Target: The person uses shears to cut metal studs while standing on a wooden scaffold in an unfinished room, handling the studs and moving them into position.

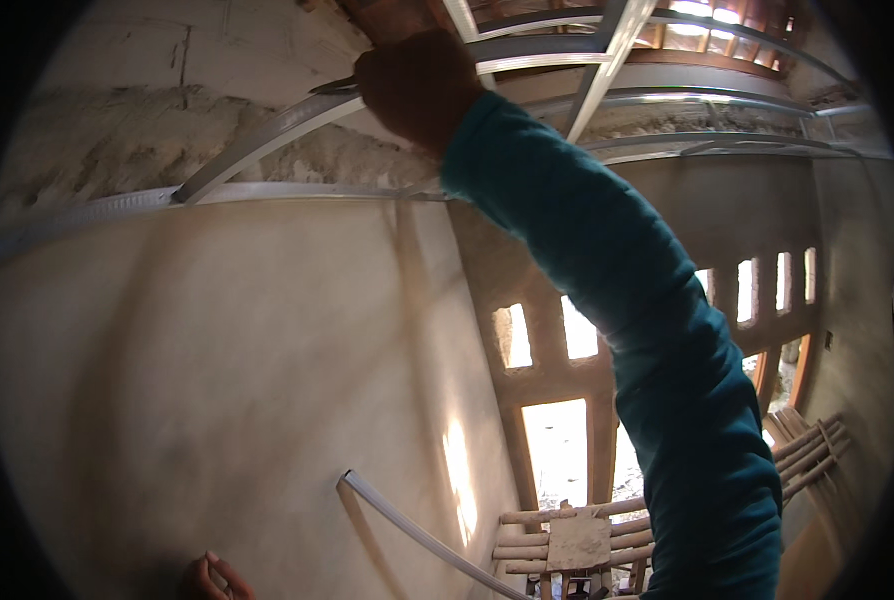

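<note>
My right hand [422, 88], in a teal sleeve, reaches up to the ceiling frame with its fingers closed. A thin dark pointed tool [335, 87] sticks out from its left side, just above a curved metal channel [287, 127]. The rest of the tool is hidden in the hand. That channel slopes down left to a metal wall track [97, 213]. At the lower left edge, only the fingertips of my left hand [219, 580] show, slightly apart and in front of the plastered wall. Nothing is visible between them.
More metal channels [612, 70] cross overhead under a tiled roof. A loose metal channel [417, 530] slants up from below, its end near the plastered wall [267, 380]. Beyond stand a pole scaffold with a board [579, 543], more poles [812, 455] at right, and window openings [557, 450].
</note>
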A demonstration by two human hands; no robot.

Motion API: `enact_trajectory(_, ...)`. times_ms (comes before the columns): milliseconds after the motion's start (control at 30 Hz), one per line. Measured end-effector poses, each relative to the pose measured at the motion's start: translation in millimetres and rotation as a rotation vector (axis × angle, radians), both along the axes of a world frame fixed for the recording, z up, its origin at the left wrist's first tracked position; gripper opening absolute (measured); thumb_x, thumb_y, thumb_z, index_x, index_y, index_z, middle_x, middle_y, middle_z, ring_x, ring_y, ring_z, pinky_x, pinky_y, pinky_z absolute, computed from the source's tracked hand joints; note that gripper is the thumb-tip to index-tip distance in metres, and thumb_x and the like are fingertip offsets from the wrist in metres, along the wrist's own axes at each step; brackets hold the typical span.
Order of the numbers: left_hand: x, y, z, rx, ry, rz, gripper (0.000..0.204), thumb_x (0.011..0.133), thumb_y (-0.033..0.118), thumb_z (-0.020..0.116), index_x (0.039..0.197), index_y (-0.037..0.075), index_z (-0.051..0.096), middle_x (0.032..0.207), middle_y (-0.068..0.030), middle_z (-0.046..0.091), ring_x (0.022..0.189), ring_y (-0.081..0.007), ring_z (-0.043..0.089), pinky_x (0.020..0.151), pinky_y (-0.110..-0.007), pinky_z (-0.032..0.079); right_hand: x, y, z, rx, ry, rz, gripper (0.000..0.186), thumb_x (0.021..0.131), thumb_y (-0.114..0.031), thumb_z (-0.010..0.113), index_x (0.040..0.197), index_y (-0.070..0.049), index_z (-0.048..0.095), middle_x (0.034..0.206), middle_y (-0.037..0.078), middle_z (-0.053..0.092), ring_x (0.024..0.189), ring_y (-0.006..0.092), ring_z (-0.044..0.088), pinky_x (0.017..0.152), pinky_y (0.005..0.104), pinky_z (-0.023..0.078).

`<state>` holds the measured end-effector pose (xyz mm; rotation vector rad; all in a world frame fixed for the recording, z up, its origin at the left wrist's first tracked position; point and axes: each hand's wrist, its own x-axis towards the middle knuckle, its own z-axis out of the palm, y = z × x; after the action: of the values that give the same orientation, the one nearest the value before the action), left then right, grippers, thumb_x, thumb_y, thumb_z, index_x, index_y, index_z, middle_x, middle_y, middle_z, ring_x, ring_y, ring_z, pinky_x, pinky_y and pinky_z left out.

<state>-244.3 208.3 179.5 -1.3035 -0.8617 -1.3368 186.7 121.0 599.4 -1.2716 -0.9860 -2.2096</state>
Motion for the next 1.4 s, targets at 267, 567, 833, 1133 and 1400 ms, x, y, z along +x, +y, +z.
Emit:
enact_trajectory(267, 5, 36, -27, -0.037, -0.086, -0.220, 0.008, 0.092, 0.002, 0.070, 0.098, 0.001, 0.064, 0.087, -0.0133, 0.065, 0.077, -0.0320, 0.063, 0.070, -0.041, 0.051, 35, -2, 7, -0.022, -0.131, -0.102, 0.009, 0.090, -0.020, 0.066, 0.086, -0.013, 0.070, 0.071, 0.009, 0.070, 0.065, 0.0257, 0.073, 0.054, 0.0404, 0.056)
enact_trajectory(567, 2, 37, -9, -0.089, -0.194, -0.215, 0.020, 0.091, 0.010, 0.077, 0.104, 0.001, 0.064, 0.090, -0.0117, 0.064, 0.077, -0.0259, 0.063, 0.068, -0.035, 0.054, 26, 13, 0, 0.048, -0.020, -0.016, 0.010, 0.090, -0.018, 0.066, 0.087, -0.011, 0.071, 0.075, 0.010, 0.071, 0.071, 0.0263, 0.074, 0.061, 0.0393, 0.059)
enact_trajectory(833, 145, 95, 297, 0.292, 0.300, -0.333, 0.058, 0.084, 0.027, 0.083, 0.129, 0.001, 0.057, 0.120, -0.0194, 0.063, 0.111, -0.0395, 0.060, 0.094, -0.049, 0.049, 0, 1, -22, 0.009, 0.247, -0.034, 0.008, 0.084, -0.020, 0.074, 0.085, -0.012, 0.076, 0.077, 0.009, 0.073, 0.080, 0.0248, 0.075, 0.068, 0.0413, 0.060)
enact_trajectory(1133, 201, 156, 426, 0.142, 0.474, -0.139, 0.024, 0.079, 0.024, 0.080, 0.093, 0.009, 0.069, 0.091, -0.0139, 0.071, 0.091, -0.0356, 0.067, 0.081, -0.049, 0.052, 30, 18, 0, 0.143, 0.150, 0.103, 0.009, 0.086, -0.017, 0.072, 0.080, -0.014, 0.078, 0.081, 0.011, 0.074, 0.080, 0.0231, 0.075, 0.071, 0.0385, 0.059)
enact_trajectory(1400, 203, 181, 431, 0.039, 0.385, 0.110, 0.034, 0.082, 0.040, 0.079, 0.105, 0.015, 0.076, 0.098, -0.0046, 0.074, 0.092, -0.0308, 0.065, 0.081, -0.049, 0.052, 36, 16, -20, -0.046, 0.117, 0.093, 0.013, 0.084, -0.019, 0.067, 0.074, -0.012, 0.071, 0.072, 0.007, 0.070, 0.070, 0.0257, 0.071, 0.062, 0.0420, 0.054)
